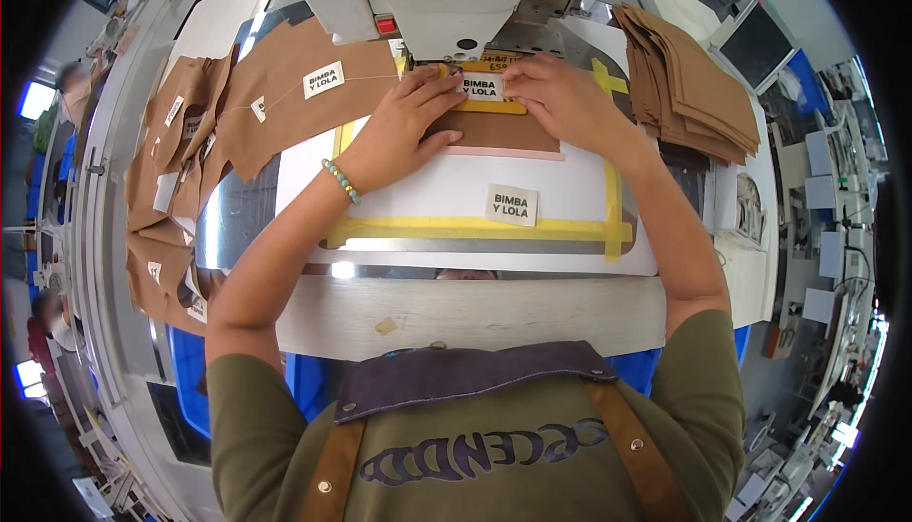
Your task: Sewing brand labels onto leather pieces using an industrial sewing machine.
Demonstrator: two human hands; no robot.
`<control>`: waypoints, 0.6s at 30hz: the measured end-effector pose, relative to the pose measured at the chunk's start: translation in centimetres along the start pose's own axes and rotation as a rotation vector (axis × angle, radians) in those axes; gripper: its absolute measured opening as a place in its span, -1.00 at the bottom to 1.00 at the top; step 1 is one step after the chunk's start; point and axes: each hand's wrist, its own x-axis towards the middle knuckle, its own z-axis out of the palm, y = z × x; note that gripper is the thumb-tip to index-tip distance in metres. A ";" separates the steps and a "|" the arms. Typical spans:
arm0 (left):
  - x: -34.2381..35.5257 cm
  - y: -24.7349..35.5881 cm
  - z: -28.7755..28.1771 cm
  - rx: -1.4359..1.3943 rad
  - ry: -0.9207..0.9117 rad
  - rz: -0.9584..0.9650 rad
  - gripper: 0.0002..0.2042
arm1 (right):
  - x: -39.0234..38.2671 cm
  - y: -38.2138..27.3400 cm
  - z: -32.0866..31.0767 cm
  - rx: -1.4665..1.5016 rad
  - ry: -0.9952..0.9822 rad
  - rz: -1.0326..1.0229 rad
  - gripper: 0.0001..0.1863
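Observation:
Under the sewing machine head [446, 9], a white fabric label [483, 87] with dark lettering sits within a yellow-edged frame [503, 107] over a brown fabric piece [503, 132]. My left hand [399, 132], a bead bracelet at its wrist, lies over the left side of the label, fingers stretched out and thumb apart. At the label's right edge my right hand [565, 104] has bent fingers and thumb drawn together on it. Fingertips partly hide both label ends. A second white label [511, 205] lies nearer me on the white sheet.
Yellow tape [456, 228] borders the white sheet. Brown pieces [266, 123] with labels, joined by thread, pile up at left. A stack of brown pieces [684, 85] stands at right, near a monitor [755, 42]. The pale table edge [475, 313] runs before me.

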 end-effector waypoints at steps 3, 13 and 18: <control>0.3 -0.3 0.1 -0.035 0.000 -0.013 -0.56 | 0.2 0.1 1.3 -0.080 0.018 -0.017 -0.80; -0.8 -0.5 -1.8 -0.180 -0.018 -0.285 -0.51 | 0.3 -0.1 3.8 -0.146 0.030 -0.181 -0.48; -1.2 -1.6 -1.7 0.074 -0.061 -0.132 -0.45 | 0.6 0.4 3.8 -0.028 -0.014 -0.109 -0.43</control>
